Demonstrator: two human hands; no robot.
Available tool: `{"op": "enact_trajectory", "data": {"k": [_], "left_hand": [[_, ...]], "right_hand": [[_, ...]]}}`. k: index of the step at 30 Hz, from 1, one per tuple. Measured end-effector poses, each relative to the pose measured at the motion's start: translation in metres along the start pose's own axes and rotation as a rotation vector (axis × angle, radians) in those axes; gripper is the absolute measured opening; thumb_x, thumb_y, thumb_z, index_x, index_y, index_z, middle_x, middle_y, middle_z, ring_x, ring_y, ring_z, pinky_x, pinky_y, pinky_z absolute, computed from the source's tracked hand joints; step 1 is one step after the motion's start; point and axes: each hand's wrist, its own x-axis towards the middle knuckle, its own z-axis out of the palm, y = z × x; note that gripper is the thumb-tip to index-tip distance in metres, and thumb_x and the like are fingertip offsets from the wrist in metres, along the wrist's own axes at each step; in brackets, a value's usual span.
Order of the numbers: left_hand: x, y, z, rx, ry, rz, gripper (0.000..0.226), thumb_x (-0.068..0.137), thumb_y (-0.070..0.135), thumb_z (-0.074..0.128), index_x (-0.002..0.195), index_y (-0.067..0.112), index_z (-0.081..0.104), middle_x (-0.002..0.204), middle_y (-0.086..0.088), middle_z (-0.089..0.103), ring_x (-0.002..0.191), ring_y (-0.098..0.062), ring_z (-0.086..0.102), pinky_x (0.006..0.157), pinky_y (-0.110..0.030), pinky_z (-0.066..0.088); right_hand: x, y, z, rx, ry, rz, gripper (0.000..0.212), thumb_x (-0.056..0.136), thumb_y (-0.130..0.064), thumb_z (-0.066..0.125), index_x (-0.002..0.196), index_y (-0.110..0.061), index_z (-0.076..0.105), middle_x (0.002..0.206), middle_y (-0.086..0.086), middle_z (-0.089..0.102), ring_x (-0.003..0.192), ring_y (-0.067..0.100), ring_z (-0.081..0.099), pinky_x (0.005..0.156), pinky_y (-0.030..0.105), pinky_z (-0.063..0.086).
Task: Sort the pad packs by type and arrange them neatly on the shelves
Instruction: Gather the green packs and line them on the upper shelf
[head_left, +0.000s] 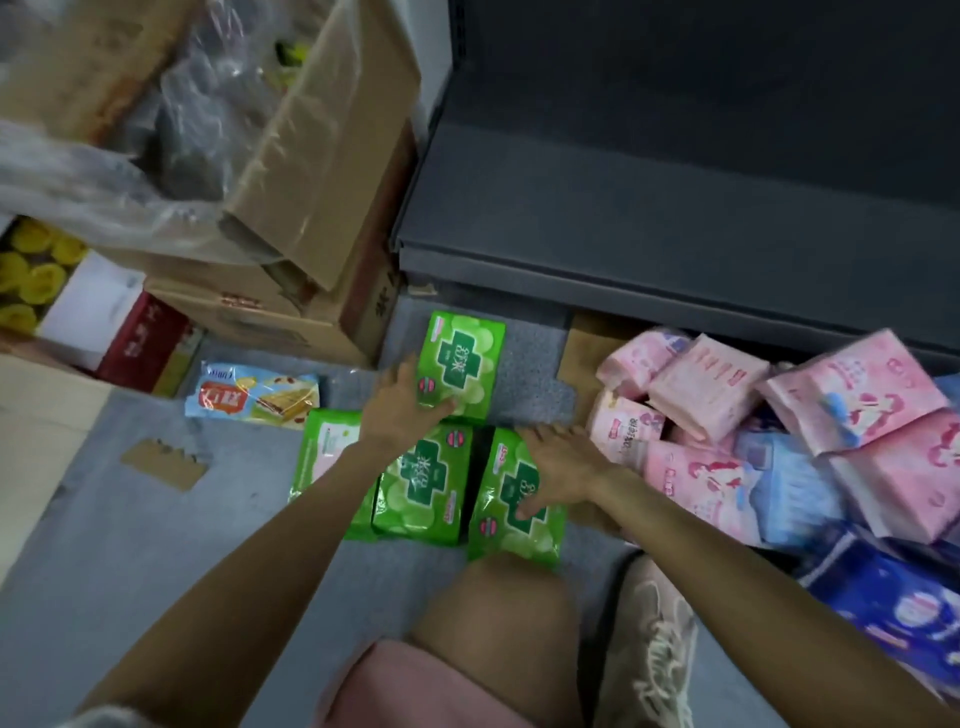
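Observation:
Several green pad packs lie on the grey floor in front of me. My left hand (402, 400) holds the near-left corner of the farthest green pack (467, 358), fingers along its side and thumb at its near edge. My right hand (556, 467) rests flat, fingers spread, on the right-hand green pack (511, 525). Between my arms lies another green pack (426, 488), with one more (324, 447) partly under my left forearm. A loose pile of pink packs (852, 389) and blue packs (795, 488) lies to the right. The dark grey bottom shelf (675, 218) is bare.
Open cardboard boxes (322, 156) with plastic wrapping stand at the left, against the shelf's side. A blue snack packet (260, 397) lies on the floor below them. Dark blue packs (904, 608) sit at the far right. My knee (493, 613) and shoe (660, 639) are close below the green packs.

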Motion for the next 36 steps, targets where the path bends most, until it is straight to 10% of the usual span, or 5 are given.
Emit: {"op": "enact_trajectory", "data": {"k": [16,24,32,36], "left_hand": [[0.041,0.002,0.035,-0.359,-0.064,-0.107,0.091,0.065,0.035,0.086,0.129,0.013,0.026,0.123,-0.008,0.058,0.111,-0.028,0.057,0.083,-0.029,0.040],[0.046,0.015,0.035,-0.274,-0.033,0.006,0.090,0.060,0.035,0.089,0.129,0.023,0.033,0.127,-0.014,0.038,0.105,-0.028,0.049,0.083,-0.030,0.037],[0.068,0.015,0.026,-0.427,-0.194,-0.084,0.052,0.078,0.046,0.073,0.104,0.023,0.034,0.109,-0.003,0.054,0.098,-0.028,0.060,0.081,-0.037,0.045],[0.066,0.019,0.020,-0.423,-0.288,-0.185,0.073,0.076,0.051,0.073,0.122,0.017,0.027,0.093,0.003,0.052,0.104,-0.023,0.051,0.091,-0.035,0.039]], "right_hand": [[0.025,0.008,-0.003,0.331,-0.083,0.023,0.089,0.061,-0.045,0.085,0.124,-0.024,0.026,0.108,0.002,0.055,0.093,0.021,0.052,0.073,0.032,0.037],[0.000,0.025,-0.052,0.050,0.436,0.355,0.087,0.068,-0.057,0.074,0.136,-0.019,0.033,0.129,0.010,0.041,0.118,0.036,0.041,0.094,0.047,0.039],[0.006,0.051,-0.033,0.530,0.344,0.320,0.112,0.064,-0.023,0.087,0.149,-0.026,0.015,0.152,0.017,0.009,0.136,0.038,0.028,0.113,0.041,0.028],[-0.003,0.071,-0.034,0.672,0.324,0.274,0.124,0.062,-0.013,0.088,0.151,-0.018,0.002,0.137,0.013,0.046,0.114,0.029,0.054,0.100,0.034,0.043]]}}
